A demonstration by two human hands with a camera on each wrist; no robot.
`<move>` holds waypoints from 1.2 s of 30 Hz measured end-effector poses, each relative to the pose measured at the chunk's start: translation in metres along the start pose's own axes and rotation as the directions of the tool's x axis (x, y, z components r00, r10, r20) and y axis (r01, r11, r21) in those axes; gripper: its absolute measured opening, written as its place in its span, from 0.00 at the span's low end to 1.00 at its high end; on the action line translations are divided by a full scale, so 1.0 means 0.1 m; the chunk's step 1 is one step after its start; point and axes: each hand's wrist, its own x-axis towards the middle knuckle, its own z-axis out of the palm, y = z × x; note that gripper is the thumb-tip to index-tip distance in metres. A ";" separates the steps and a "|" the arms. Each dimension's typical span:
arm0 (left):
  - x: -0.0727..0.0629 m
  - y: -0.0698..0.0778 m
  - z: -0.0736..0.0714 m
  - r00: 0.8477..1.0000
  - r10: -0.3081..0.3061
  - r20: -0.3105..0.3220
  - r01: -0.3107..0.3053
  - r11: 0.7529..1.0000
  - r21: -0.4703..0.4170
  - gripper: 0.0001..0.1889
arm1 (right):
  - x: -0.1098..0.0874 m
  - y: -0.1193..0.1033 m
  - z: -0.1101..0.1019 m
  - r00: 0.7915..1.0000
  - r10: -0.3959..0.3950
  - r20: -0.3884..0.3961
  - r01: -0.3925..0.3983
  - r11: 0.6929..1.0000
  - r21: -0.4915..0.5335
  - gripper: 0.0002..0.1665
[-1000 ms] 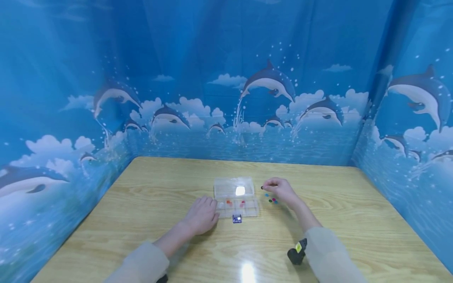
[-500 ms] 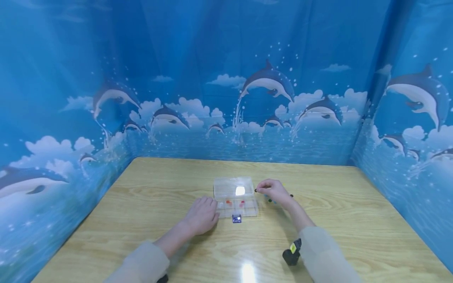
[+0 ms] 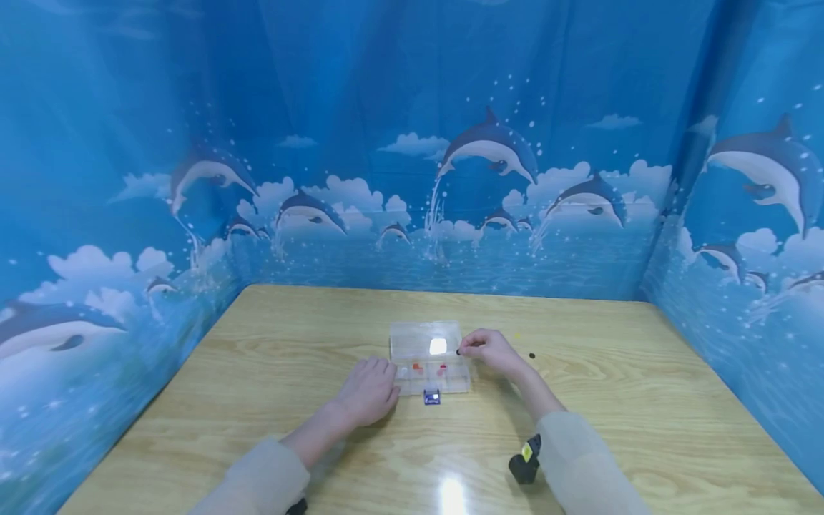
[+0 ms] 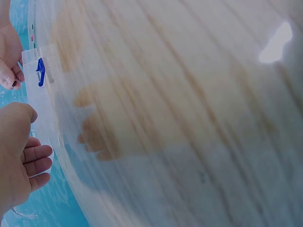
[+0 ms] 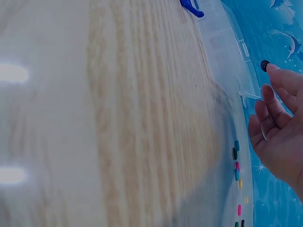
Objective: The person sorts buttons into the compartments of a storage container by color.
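A clear plastic compartment box [image 3: 458,386] stands on the table with its lid [image 3: 408,340] raised behind it and a blue latch [image 3: 432,398] at the front. Orange pieces [image 3: 417,367] and red pieces [image 3: 442,369] lie in separate compartments. My left hand [image 3: 367,392] rests against the box's left side, fingers loosely bent and thumb by the front corner. Between thumb and fingertip my right hand [image 3: 494,352] pinches a black button [image 5: 264,65], its holes visible in the right wrist view. In the head view this button overlaps the box's right edge, near the lid hinge.
Several loose buttons, among them a pink button [image 5: 239,210], lie on the wooden table [image 3: 309,322] right of the box, partly hidden by my right hand in the head view. Farther right is a dark button [image 3: 531,355]. A blue dolphin-print curtain [image 3: 412,250] encloses the back and sides.
My right hand has moved left with the black button, from above the loose buttons to the box's right edge. The left hand and the box have stayed in place.
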 end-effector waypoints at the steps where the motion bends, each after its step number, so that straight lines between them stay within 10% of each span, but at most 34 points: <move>1: 0.00 0.00 0.00 1.000 -0.001 -0.003 0.001 1.000 -0.001 0.16 | 0.00 0.00 0.01 1.000 0.001 0.002 -0.001 1.000 -0.001 0.06; 36: 0.00 0.00 0.00 1.000 0.005 -0.020 -0.005 1.000 -0.010 0.15 | -0.13 0.16 -0.33 0.993 0.089 -0.079 -0.082 0.993 0.086 0.11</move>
